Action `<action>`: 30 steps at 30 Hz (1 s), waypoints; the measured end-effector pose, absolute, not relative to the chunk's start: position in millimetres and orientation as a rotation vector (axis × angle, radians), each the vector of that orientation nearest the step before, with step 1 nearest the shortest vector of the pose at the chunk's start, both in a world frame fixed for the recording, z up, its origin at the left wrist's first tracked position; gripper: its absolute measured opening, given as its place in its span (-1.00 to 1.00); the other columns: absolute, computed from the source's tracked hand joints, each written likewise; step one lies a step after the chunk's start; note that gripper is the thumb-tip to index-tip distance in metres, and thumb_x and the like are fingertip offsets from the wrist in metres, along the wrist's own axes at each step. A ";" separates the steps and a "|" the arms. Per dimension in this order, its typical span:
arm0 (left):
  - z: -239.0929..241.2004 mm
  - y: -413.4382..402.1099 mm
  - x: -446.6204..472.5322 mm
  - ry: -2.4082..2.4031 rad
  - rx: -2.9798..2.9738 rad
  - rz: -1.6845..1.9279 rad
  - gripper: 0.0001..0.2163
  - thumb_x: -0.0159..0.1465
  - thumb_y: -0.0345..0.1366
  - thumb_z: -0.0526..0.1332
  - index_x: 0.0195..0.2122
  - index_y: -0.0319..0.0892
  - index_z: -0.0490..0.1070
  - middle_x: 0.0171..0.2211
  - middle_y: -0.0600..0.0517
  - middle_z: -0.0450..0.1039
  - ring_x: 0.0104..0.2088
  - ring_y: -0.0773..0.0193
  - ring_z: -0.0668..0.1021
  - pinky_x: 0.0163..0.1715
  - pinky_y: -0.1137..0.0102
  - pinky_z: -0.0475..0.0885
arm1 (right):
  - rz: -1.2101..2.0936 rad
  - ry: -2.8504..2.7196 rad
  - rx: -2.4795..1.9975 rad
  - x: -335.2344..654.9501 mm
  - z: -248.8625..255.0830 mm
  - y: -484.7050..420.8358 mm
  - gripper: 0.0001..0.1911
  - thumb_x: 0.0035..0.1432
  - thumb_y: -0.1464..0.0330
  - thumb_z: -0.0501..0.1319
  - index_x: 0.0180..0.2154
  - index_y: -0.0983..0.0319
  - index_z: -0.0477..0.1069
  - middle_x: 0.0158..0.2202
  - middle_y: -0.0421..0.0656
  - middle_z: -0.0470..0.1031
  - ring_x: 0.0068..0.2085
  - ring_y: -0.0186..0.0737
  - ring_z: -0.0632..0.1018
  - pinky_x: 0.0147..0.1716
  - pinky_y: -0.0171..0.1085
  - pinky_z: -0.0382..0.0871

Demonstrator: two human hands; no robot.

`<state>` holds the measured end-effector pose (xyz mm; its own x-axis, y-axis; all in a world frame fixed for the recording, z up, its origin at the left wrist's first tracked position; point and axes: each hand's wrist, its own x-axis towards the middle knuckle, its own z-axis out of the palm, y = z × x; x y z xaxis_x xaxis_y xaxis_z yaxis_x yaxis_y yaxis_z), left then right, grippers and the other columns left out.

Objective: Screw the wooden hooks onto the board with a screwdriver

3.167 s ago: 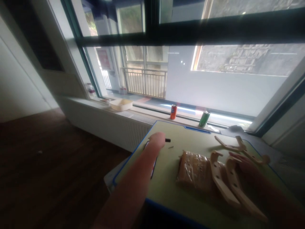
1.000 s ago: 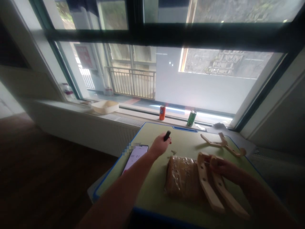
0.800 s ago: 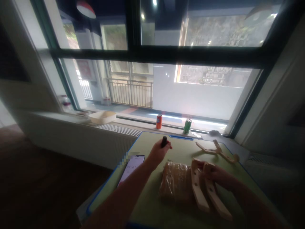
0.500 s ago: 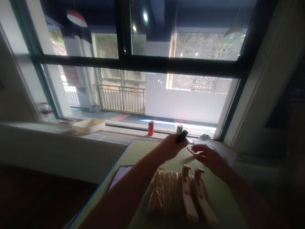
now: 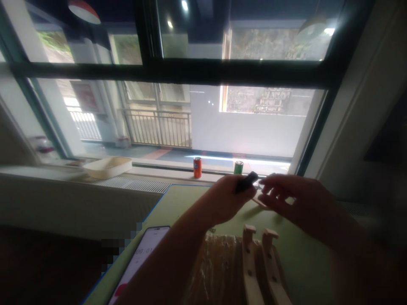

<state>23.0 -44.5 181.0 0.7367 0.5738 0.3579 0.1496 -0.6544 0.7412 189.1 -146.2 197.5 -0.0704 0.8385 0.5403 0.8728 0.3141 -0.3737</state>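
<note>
Hands' shift: a second earlier the right hand point(image 5: 299, 197) was on the curved wooden pieces; now it was up beside the left hand point(image 5: 227, 197), which had itself moved rightward, in front of the green can.
Left hand: its fingers were wrapped around a black stick point(image 5: 246, 182), which pointed up and to the right, toward the other hand.
Right hand: fingers bent, tips gathered just beside the stick's far end. I could not tell whether they touched it or pinched anything small.
Wooden pieces: a left curved piece point(image 5: 249, 264) and a right curved piece point(image 5: 271, 262), both with holes, lay nearer the body than either hand, side by side and apart from both.
Package: a clear-wrapped brown bundle point(image 5: 219, 271) lay below the left hand, with the curved pieces at its right part.
Wooden frame: only a sliver point(image 5: 260, 204) showed beneath the right fingers; the rest was hidden.
Metal bits: something small point(image 5: 212, 230) lay just under the left wrist, too blurred to make out.
Phone: a lit phone point(image 5: 144, 252) lay left of the left forearm, partly covered by it.
Sill beyond the hands: the green can point(image 5: 238, 167) stood directly behind the left hand, an orange can point(image 5: 197, 168) farther left.
</note>
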 end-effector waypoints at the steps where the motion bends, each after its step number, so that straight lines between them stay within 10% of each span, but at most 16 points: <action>1: 179.7 -41.9 23.9 0.547 2.217 0.730 -0.77 0.20 -0.13 0.10 -0.40 -0.20 0.37 -0.52 0.09 0.33 -0.49 0.40 0.32 -0.46 0.44 0.26 | -0.105 -1.876 -1.487 190.1 195.9 -146.8 -0.74 0.11 0.18 0.20 -0.17 0.12 0.45 -0.35 -0.20 0.52 -0.44 -0.36 0.49 -0.53 -0.39 0.36; 17: 156.6 -30.9 36.2 0.491 1.798 0.487 -0.77 0.09 -0.17 0.25 -0.33 -0.23 0.46 -0.46 0.03 0.37 -0.55 0.48 0.29 -0.55 0.47 0.21 | -0.143 -2.197 -1.443 205.8 191.8 -135.6 -0.81 0.17 0.32 0.14 -0.26 0.15 0.52 -0.38 -0.22 0.54 -0.41 -0.39 0.49 -0.43 -0.36 0.31; 30: 80.9 -39.4 9.5 0.859 1.968 1.092 -0.77 0.19 -0.19 0.14 -0.24 -0.21 0.47 -0.30 -0.02 0.51 -0.27 0.26 0.51 -0.23 0.36 0.38 | -0.014 -2.588 -1.580 173.0 163.1 -148.8 -0.82 0.04 0.48 0.16 -0.51 0.22 0.51 -0.56 -0.18 0.47 -0.52 -0.37 0.43 -0.53 -0.38 0.18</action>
<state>9.5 -39.4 80.9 0.4198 0.8111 0.4072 0.2045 -0.5216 0.8283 173.0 -148.8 163.1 -0.4529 0.8862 0.0979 0.8872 0.4588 -0.0486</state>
